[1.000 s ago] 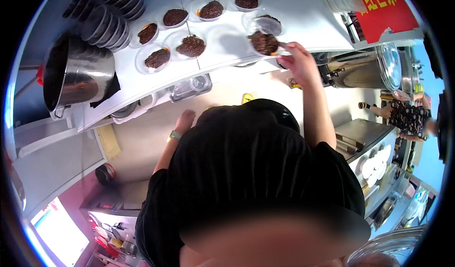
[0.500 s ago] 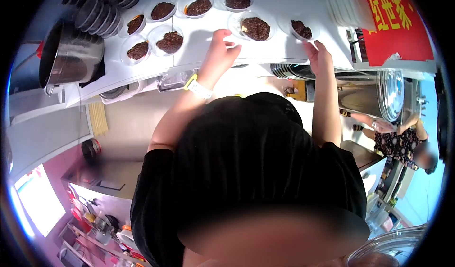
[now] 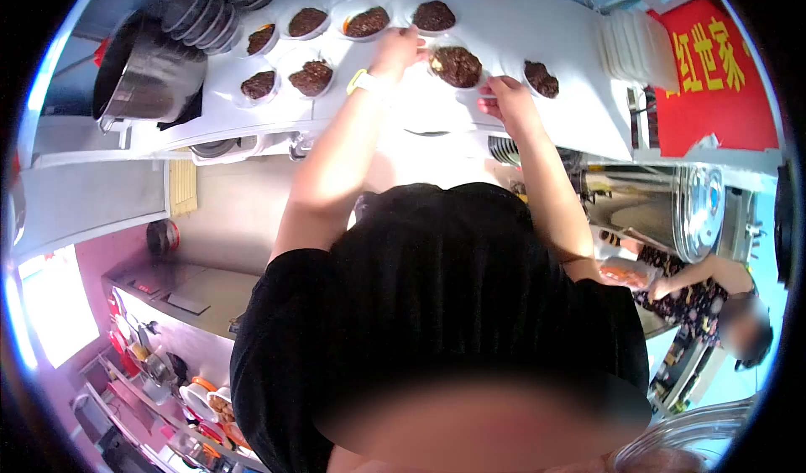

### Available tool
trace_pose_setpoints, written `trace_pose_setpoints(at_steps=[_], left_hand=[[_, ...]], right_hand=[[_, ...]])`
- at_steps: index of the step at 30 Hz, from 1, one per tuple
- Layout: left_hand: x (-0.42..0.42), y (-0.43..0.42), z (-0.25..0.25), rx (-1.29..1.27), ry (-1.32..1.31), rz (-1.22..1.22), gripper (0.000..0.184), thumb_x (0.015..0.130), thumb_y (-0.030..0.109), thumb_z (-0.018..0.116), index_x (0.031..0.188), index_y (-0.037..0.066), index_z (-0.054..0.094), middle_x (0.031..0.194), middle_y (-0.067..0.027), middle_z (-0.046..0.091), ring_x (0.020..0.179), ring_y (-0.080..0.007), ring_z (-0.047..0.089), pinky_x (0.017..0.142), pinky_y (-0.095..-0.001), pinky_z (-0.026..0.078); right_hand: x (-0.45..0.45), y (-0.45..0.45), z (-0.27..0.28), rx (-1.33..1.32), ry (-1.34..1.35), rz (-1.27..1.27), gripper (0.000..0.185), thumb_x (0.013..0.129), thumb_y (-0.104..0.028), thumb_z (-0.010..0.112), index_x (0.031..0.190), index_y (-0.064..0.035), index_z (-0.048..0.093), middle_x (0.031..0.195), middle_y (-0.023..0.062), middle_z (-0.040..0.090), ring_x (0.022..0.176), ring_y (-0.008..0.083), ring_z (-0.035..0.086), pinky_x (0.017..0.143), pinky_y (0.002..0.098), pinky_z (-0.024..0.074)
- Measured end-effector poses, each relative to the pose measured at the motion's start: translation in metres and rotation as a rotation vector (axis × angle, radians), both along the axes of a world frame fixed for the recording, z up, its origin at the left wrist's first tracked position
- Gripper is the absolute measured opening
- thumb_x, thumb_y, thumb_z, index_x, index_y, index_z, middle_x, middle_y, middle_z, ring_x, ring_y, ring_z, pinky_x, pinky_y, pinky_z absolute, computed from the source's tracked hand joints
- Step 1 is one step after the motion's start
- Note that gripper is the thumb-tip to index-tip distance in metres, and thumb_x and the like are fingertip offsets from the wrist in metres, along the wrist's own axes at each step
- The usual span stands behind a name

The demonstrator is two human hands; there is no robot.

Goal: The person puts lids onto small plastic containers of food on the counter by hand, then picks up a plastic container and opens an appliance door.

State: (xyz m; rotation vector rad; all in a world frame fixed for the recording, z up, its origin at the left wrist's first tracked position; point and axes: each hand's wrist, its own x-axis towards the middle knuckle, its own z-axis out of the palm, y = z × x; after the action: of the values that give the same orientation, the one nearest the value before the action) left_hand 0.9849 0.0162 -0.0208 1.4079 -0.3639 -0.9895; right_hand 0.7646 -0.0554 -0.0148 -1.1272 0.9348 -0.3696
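A clear plastic bowl (image 3: 460, 83) of dark, crumbly food (image 3: 457, 63) with a small yellowish bit stands on the white counter between my hands. At its left rim is my left hand (image 3: 398, 52), fingers bent and apart, with a pale band on the wrist. My right hand (image 3: 509, 101) reaches its lower right rim, thumb and fingers spread. Whether the fingertips touch the rim is hard to tell. Just right of that hand sits another bowl's dark food (image 3: 541, 79). Behind my left hand is a further filled bowl (image 3: 434, 16).
Several more filled bowls (image 3: 310, 78) line the counter (image 3: 369, 120) on the left. A steel pot (image 3: 159, 78) and stacked bowls (image 3: 201, 20) stand beyond them. White stacked lids (image 3: 634, 49) and a red sign (image 3: 714, 78) are at right. Another person (image 3: 697, 292) works at far right.
My right hand has left the rightmost bowl and moved left to the middle bowl. My left hand has moved forward to that bowl's left side. The view has shifted, showing more stacked bowls behind.
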Motion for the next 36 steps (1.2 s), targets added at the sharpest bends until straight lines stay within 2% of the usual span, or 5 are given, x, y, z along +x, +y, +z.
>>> trace_pose_setpoints(at_steps=[7,17,29,30,36], left_hand=[[-0.003,-0.012,-0.005,-0.076,0.040,0.069,0.026,0.090,0.012,0.051,0.099,-0.012,0.050,0.091,-0.0153,0.056,0.079,-0.0236,0.063,0.069,-0.0289,0.057],[-0.038,0.036,-0.003,-0.111,0.206,-0.056,0.026,0.088,0.013,0.059,0.097,-0.011,0.051,0.088,-0.0088,0.055,0.090,-0.0189,0.060,0.086,-0.0275,0.050],[-0.043,0.066,-0.001,-0.027,-0.013,-0.084,0.028,0.090,0.015,0.057,0.100,-0.011,0.056,0.089,-0.0117,0.059,0.080,-0.0175,0.063,0.073,-0.0254,0.055],[-0.048,0.076,0.007,-0.099,-0.409,-0.147,0.028,0.090,0.015,0.057,0.101,-0.011,0.055,0.089,-0.0114,0.059,0.080,-0.0175,0.063,0.074,-0.0259,0.055],[-0.016,0.064,-0.012,-0.036,-0.071,-0.160,0.028,0.091,0.018,0.055,0.098,-0.009,0.055,0.089,-0.0099,0.058,0.079,-0.0182,0.063,0.073,-0.0270,0.056]], right_hand=[[-0.034,0.012,0.002,0.020,-0.079,-0.122,0.018,0.091,-0.017,0.049,0.094,0.0011,0.051,0.093,0.0101,0.054,0.081,0.0224,0.062,0.076,0.0309,0.0543],[-0.092,-0.001,-0.012,-0.048,-0.058,-0.139,0.027,0.093,-0.021,0.048,0.102,0.0042,0.054,0.100,0.0150,0.060,0.092,0.0222,0.061,0.084,0.0333,0.0515],[-0.077,-0.005,0.004,-0.069,-0.066,-0.281,0.016,0.092,-0.013,0.049,0.099,0.0012,0.049,0.098,0.0108,0.056,0.090,0.0265,0.063,0.083,0.0332,0.0538],[-0.077,-0.004,0.000,-0.071,-0.051,-0.263,0.017,0.092,-0.013,0.049,0.100,0.0017,0.049,0.098,0.0117,0.056,0.091,0.0274,0.063,0.083,0.0337,0.0536],[-0.076,-0.001,-0.001,-0.099,0.011,-0.242,0.035,0.091,-0.020,0.052,0.110,0.0100,0.050,0.104,0.0185,0.059,0.093,0.0230,0.064,0.085,0.0301,0.0518]])
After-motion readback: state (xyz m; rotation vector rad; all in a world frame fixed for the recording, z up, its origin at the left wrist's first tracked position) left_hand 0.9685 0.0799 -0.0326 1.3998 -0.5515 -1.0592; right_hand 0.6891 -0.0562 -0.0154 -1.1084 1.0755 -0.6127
